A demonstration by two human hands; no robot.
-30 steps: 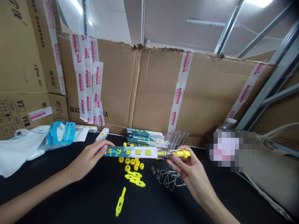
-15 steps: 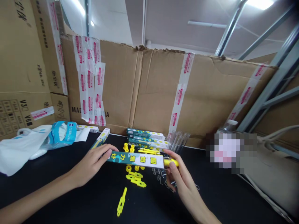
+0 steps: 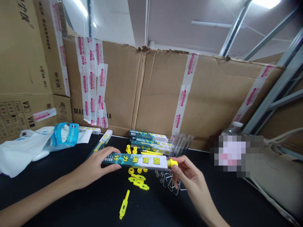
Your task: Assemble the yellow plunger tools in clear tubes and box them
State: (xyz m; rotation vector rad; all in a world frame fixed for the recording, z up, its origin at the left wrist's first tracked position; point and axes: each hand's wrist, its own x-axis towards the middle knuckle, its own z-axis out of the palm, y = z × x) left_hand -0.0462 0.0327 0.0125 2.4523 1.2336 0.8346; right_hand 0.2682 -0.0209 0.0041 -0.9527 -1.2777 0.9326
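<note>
My left hand [image 3: 100, 164] grips the left end of a long green-and-white box [image 3: 139, 160] with yellow characters, held level above the table. At the box's right end, my right hand [image 3: 187, 170] pinches a yellow cap-like piece [image 3: 172, 163] that sticks out of the opening; the rest of it is hidden inside. Below the box lie flat yellow parts [image 3: 138, 182], yellow rings [image 3: 131, 171] and bent metal hooks [image 3: 170, 183]. A single yellow strip [image 3: 124, 204] lies nearer me.
Similar boxes [image 3: 151, 140] are stacked behind, beside clear tubes [image 3: 183, 144]. Another box [image 3: 103, 141] lies behind my left hand. A blue-and-white packet [image 3: 65, 137] and white bag [image 3: 26, 148] are at left. A capped bottle [image 3: 236, 126] stands right, before the cardboard wall [image 3: 163, 91].
The yellow piece sticks out less from the box's right end. My right hand has shifted slightly right, its fingers now on the cap's end. My left thumb has moved to the box's lower edge.
</note>
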